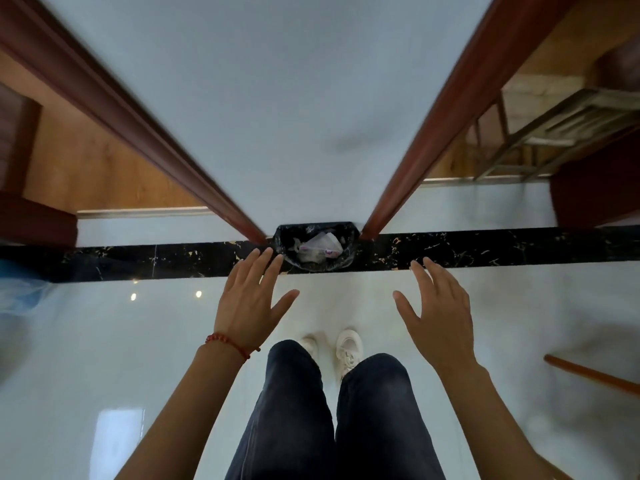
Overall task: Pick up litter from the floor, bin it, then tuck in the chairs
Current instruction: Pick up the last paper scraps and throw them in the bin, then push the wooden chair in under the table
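Observation:
A small bin (pixel 349 233) lined with a black bag stands on the floor against a white wall, between two red-brown door frames. White crumpled litter (pixel 320 247) with purple print lies inside it. My left hand (pixel 250 301), with a red bead bracelet at the wrist, hovers with spread fingers just left of the bin's rim and holds nothing. My right hand (pixel 437 315) is spread and empty too, off to the bin's right. My legs in dark jeans and white shoes (pixel 348 348) stand below the hands.
A black marble strip (pixel 138 259) crosses the glossy white floor at the wall's foot. Doorways open left and right onto wooden floors. A metal-framed chair (pixel 554 133) shows through the right doorway. A wooden bar (pixel 592 374) juts in at the right edge.

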Demonstrator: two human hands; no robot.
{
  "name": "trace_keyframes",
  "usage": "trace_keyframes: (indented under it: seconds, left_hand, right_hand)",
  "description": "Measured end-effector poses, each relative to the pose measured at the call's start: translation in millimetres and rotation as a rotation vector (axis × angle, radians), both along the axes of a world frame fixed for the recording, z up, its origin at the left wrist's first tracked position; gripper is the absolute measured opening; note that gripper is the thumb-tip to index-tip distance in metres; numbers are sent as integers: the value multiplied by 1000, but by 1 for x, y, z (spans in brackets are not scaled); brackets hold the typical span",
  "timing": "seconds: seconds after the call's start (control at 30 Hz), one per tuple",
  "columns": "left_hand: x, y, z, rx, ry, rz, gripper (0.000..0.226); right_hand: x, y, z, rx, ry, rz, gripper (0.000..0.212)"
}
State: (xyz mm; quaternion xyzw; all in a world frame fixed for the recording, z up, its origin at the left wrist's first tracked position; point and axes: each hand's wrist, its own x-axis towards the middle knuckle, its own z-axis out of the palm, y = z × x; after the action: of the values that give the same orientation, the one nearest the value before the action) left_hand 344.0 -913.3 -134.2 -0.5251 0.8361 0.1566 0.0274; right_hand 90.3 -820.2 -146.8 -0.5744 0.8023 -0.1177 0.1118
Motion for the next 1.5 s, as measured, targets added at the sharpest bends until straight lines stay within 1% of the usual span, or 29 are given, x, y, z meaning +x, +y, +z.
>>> trace_keyframes:
  seconds: [0.17,0.33,0.5,0.6,0.67,0.87,1.03,1.27,1.5]
  left_hand:
    - [-20,-14,41,-39,42,-135,77]
    - [-46,-17,69,-69,100,-303,64]
    - [-70,-3,78,-26,93,-500,67]
    - [-91,12,86,-28,92,-644,76]
    - [-112,24,93,-37,101,-741,78]
    - [-196,81,109,-73,132,-1003,79]
    - [-269,155,119,-104,156,-1187,80]
    - [-354,260,129,-95,173,-1339,82]
    - [-424,314,132,-40,148,-1459,83]
  right_hand:
    - [-5,22,37,-17,11,-150,57]
    - [-5,55,63,-26,5,-336,56]
    - [-2,103,84,-40,33,-548,55]
    - [0,139,94,-24,33,-690,54]
    - [0,166,100,-53,74,-778,52]
    - [-10,254,113,-56,111,-1056,55]
    - [-30,333,123,-86,123,-1255,51]
    - [-67,427,131,-59,137,-1416,51]
    - [-105,469,136,-73,146,-1545,53]
